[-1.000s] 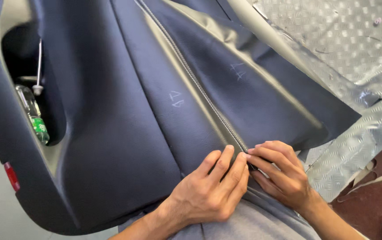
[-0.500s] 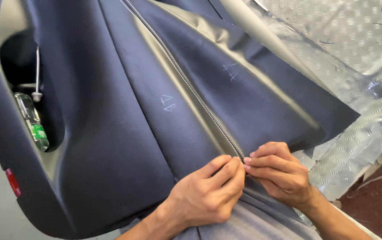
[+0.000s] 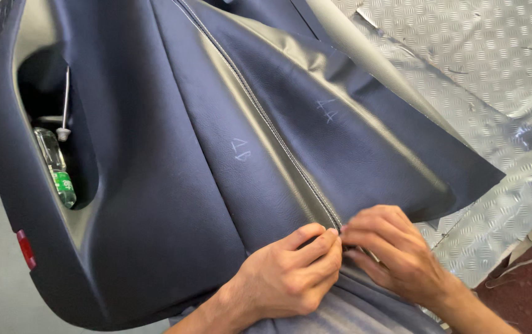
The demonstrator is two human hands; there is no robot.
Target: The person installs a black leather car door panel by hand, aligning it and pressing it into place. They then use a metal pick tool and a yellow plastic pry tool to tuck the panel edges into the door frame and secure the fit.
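A dark blue car door panel [image 3: 129, 204] lies in front of me, covered with dark leather sheets [image 3: 352, 142] joined by a stitched seam [image 3: 278, 136] that runs from the top down to my hands. Chalk marks sit on both sides of the seam. My left hand [image 3: 284, 278] presses the left leather piece at the seam's lower end, fingers curled. My right hand [image 3: 396, 253] pinches the leather edge right beside it, fingertips touching the left hand's.
A clear bottle with a green label [image 3: 55, 167] lies in the panel's door pocket, next to a white pin [image 3: 63, 133]. Embossed metal-pattern sheeting [image 3: 495, 74] covers the surface at the right. A red reflector [image 3: 25, 248] is on the panel's lower left edge.
Both hands have stayed at the seam's lower end; the fingers shifted slightly and the view moved a little.
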